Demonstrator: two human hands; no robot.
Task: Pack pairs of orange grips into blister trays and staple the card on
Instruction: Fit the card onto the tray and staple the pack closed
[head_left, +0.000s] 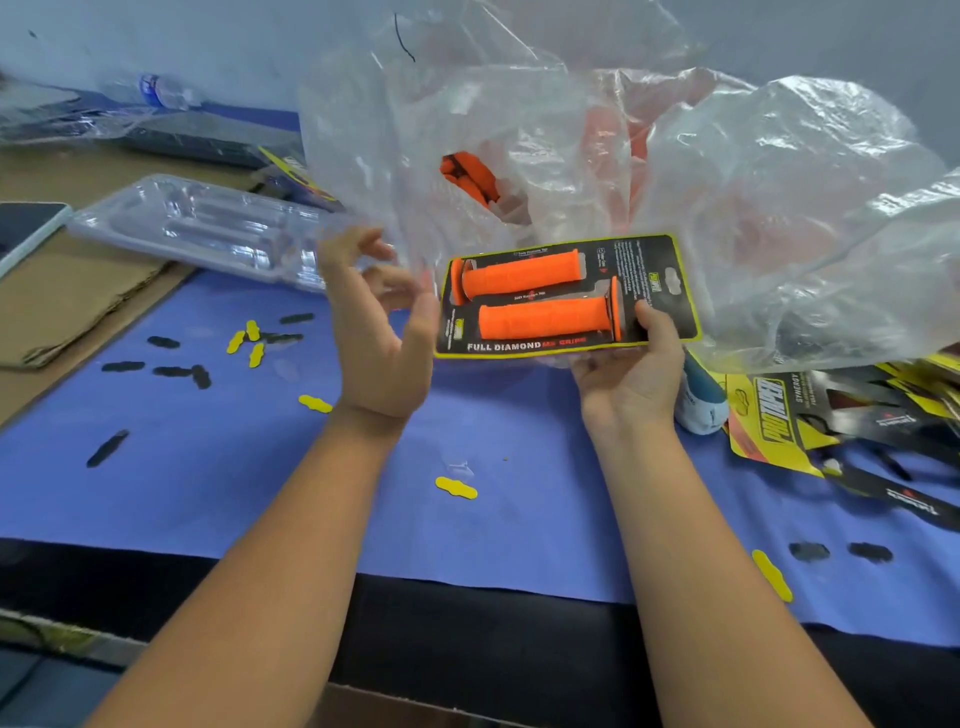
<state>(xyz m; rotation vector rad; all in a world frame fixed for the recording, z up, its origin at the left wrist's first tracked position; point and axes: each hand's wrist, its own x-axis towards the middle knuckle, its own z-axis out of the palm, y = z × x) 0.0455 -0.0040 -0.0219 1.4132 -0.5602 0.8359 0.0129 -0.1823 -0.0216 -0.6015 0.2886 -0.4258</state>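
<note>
Head view: my right hand grips the black, yellow-edged card pack holding two orange rubber grips by its near edge, above the blue tabletop; my left hand hovers beside it, fingers loose. I judge the pack light, stiff, slick. A crumpled clear plastic bag veils the loose grips; staples indiscernible.

Bright, even overhead light; shadows faint. Glare streaks on plastic bag and empty tray. Wide-angle bowing at edges. Left hand motion-blurred; far surface soft.
</note>
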